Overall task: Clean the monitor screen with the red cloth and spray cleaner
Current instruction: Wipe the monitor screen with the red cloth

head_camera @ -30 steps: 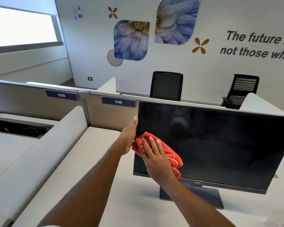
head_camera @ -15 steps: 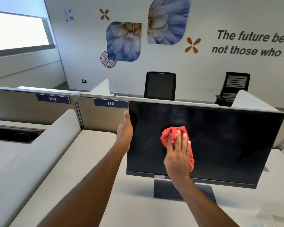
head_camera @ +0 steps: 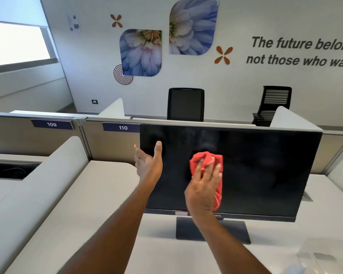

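Note:
The black monitor [head_camera: 265,165] stands on a white desk [head_camera: 99,196], its screen dark and facing me. My right hand [head_camera: 203,191] presses the crumpled red cloth [head_camera: 216,161] flat against the left-centre of the screen, fingers spread over it. Beside the monitor's left edge, my left hand [head_camera: 148,164] is open; its thumb lies over the front of the screen and its fingers point past the edge. Whether it touches the frame is unclear. At the bottom right lies a blurred clear object [head_camera: 315,262], too indistinct to name.
The monitor's dark base [head_camera: 212,231] sits on the desk. Grey partitions labelled 109 [head_camera: 52,124] and 110 [head_camera: 123,127] run behind. A padded divider [head_camera: 38,184] borders the desk's left side. Two black office chairs [head_camera: 185,104] stand beyond the partition.
My right hand has slid the red cloth from the screen's lower left corner up and right toward the middle. My left hand has loosened from gripping the monitor's left edge and opened.

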Available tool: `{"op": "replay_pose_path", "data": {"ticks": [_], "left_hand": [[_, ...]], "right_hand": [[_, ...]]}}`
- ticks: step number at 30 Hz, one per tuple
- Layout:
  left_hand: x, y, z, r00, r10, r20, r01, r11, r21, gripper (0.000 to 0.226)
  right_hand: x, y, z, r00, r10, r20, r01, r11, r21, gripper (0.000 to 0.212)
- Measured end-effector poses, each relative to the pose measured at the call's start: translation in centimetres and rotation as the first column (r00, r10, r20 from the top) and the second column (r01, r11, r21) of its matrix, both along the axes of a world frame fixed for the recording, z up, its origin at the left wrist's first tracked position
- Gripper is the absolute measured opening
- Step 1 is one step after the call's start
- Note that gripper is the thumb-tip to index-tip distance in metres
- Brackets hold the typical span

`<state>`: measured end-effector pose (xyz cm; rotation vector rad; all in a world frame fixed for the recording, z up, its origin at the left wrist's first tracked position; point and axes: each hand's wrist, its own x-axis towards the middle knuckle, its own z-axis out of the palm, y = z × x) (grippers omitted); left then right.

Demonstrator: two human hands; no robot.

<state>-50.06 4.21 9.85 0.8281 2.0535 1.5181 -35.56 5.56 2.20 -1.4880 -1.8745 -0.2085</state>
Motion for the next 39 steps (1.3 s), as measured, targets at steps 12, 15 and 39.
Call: {"op": "replay_pose_path", "data": {"ticks": [12,15,39], "left_hand": [[1.1,1.6,5.0,0.534,0.020,-0.845,0.122,0.987,0.100,0.075],[1.7,2.7,5.0,0.395,-0.075,-0.916,0.147,0.989,-0.018,0.064],[5.2,3.6,7.4,0.477,-0.025,-0.879,0.031,0.999,-0.012,0.048]], "right_hand": [[1.8,0.6,-1.6,0.975,0.184,0.122,-0.188,0.982,0.022,0.057],[4.0,1.4,-1.8,0.995,0.089,0.043,-0.090,0.996,0.024,0.058],[-1.7,-1.0,-2.0,0.856,0.371,0.361,-0.417,0.907,0.058,0.068]]}}
